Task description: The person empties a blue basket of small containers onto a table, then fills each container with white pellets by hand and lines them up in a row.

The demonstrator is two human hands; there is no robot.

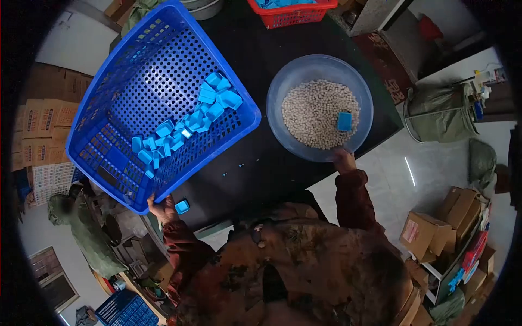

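Note:
My left hand (162, 209) grips the near corner of a large blue plastic basket (248, 120). The basket is tilted, and several small light-blue plastic boxes (165, 129) lie heaped along its near side. My right hand (343, 161) holds the near rim of a translucent round basin (276, 138). Inside the basin are many small pale pellets (312, 111), with one small blue box (345, 121) resting on top at the right. Another small blue box (182, 207) sits on the dark table beside my left hand. Part of each hand's fingers is hidden by the rims.
A red basket (293, 17) with light-blue pieces stands at the far side of the black table (239, 187). Small blue bits (224, 174) are scattered on it. Cardboard boxes (429, 233) are at the right, stacked cartons (46, 117) at the left, and a green fabric bin (441, 114) beyond the table.

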